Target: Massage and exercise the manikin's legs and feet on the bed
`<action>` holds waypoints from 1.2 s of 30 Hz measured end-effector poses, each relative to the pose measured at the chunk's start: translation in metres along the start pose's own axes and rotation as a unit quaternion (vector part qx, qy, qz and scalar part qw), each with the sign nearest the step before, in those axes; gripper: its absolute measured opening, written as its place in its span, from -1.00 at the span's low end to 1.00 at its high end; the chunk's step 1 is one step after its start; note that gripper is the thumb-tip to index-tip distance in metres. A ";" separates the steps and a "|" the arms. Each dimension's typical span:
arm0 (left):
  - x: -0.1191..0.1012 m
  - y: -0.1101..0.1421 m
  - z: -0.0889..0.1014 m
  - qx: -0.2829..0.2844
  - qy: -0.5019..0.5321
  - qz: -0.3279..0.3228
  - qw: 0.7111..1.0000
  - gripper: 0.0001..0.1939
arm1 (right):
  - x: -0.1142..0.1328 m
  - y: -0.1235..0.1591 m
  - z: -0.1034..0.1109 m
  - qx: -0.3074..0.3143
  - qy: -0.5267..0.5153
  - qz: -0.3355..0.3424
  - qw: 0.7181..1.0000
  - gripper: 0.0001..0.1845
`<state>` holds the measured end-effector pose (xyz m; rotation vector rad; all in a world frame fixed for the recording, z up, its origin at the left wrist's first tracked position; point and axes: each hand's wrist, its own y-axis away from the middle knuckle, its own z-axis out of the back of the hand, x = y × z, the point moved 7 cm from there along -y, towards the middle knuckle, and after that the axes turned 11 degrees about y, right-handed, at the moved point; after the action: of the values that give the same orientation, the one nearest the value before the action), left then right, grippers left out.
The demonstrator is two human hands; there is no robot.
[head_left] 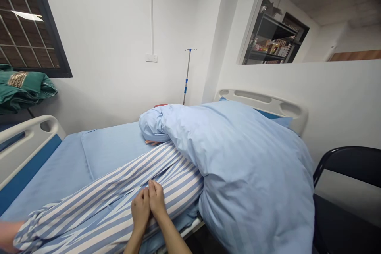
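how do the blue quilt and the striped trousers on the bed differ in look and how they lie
The quilt is pale blue almost all over; the trousers have blue and white stripes. The quilt is heaped up, thick and puffy, while the trousers are thin cloth around legs. The quilt spills over the bed's near side; the trousers lie along the mattress. Both are creased.

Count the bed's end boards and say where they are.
2: the footboard at the left edge of the view, and the headboard at the right, behind the light blue duvet, which hides part of it.
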<state>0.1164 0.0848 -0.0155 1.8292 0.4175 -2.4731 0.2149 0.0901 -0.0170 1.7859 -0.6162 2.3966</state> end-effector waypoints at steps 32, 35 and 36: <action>0.007 0.000 -0.016 0.061 -0.144 0.027 0.987 -0.67 | 0.009 -0.006 0.030 0.003 0.294 0.092 0.951 -0.55; -0.007 -0.007 -0.022 0.065 -0.054 0.011 0.996 -0.65 | 0.009 -0.007 0.032 -0.002 0.260 0.088 0.962 -0.54; -0.011 -0.009 -0.024 0.059 -0.018 0.009 0.998 -0.64 | 0.009 -0.007 0.032 -0.004 0.248 0.088 0.965 -0.53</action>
<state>0.1403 0.0975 -0.0096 1.8172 0.2572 -2.5645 0.2435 0.0833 0.0005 1.0864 -0.7359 2.7955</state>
